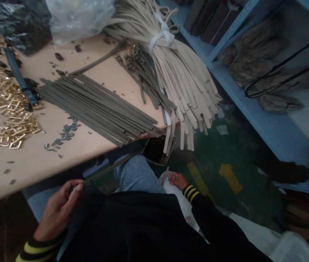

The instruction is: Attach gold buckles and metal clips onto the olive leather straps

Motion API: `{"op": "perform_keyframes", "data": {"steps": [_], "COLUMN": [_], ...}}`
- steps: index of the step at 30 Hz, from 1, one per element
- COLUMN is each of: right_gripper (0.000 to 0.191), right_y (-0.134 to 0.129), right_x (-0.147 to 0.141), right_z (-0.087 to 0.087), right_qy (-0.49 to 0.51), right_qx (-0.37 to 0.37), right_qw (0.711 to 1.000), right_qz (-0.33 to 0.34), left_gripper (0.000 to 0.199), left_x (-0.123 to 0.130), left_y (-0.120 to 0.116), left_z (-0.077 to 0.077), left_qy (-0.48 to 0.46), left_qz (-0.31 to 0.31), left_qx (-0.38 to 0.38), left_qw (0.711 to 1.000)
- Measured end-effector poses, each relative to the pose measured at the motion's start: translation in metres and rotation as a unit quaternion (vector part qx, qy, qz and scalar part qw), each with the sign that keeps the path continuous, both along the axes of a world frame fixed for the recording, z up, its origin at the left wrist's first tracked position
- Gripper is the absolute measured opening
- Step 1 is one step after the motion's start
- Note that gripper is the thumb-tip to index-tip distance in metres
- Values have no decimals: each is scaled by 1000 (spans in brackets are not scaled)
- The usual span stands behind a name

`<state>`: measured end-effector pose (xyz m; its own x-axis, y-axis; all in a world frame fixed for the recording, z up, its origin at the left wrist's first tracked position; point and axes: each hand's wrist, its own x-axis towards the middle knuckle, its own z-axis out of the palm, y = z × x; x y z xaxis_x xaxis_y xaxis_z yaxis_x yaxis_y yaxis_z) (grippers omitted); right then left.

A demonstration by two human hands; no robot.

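Observation:
My left hand (61, 208) is closed, thumb against the fingers, around the end of a grey-green strap (108, 168). The strap stretches up and to the right across my jeans-clad leg. My right hand (178, 180) is low on the right with curled fingers, beside a white bag (172, 189). A small pinkish strip (165, 175) stands by those fingers; whether they grip it is unclear. On the table lies a row of grey-green straps (97, 105). Shorter straps with gold-coloured fittings (143, 74) lie behind them.
A tied bundle of cream straps (182, 72) hangs over the table's edge. Gold metal rings (12, 112) and small dark clips (67, 131) are spread on the table (89, 153). Beneath the edge is a box (157, 151). Blue shelving (266, 123) stands right.

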<state>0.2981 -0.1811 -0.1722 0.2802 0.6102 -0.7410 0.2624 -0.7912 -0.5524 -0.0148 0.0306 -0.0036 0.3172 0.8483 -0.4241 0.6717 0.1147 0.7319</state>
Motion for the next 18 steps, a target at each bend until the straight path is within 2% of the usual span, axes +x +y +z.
{"op": "perform_keyframes", "data": {"steps": [5,9,13,18], "right_gripper": [20,19,16,13], "right_y": [-12,-10,4,34], "right_x": [2,5,2,-3], "right_z": [-20,-20,-2,39], "right_qy": [43,49,41,34], "right_qx": [-31,-32,3,65], "right_qw": [998,998,999,996], "right_qz": [-24,-38,-24,41], "left_gripper": [40,41,40,44], "left_x": [6,10,13,15], "left_y": [2,3,3,2], "left_z": [6,4,3,-2], "left_qy": [-21,-28,-25,-34], "left_qz": [32,47,46,49], "left_qx": [-66,-77,-86,-92], "left_qw": [997,996,995,994]}}
